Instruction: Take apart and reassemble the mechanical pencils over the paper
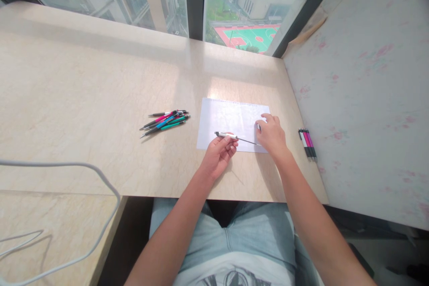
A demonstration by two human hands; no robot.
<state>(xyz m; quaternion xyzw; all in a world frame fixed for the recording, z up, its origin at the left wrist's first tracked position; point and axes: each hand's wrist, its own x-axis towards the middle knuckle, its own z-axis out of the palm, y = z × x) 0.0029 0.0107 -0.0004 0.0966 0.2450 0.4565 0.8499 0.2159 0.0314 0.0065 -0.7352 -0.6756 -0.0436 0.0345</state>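
Note:
My left hand (221, 154) is closed around the white barrel (231, 136) of a taken-apart ballpoint pen, its black clicker end pointing left. From the barrel's right end a thin dark refill (247, 140) sticks out bare toward my right hand. My right hand (272, 133) hovers over the right part of a white sheet of paper (214, 114), thumb and fingers curled together. Between them shows a small dark pen part (258, 127), mostly hidden by the fingers; it looks like the pen's front grip.
Left of the paper lies a loose pile of several coloured pens (166, 121). Several more pens (307, 144) lie side by side at the table's right edge, by the flowered wall (365, 98). A grey cable (67, 164) loops at the lower left. Windows bound the table's back.

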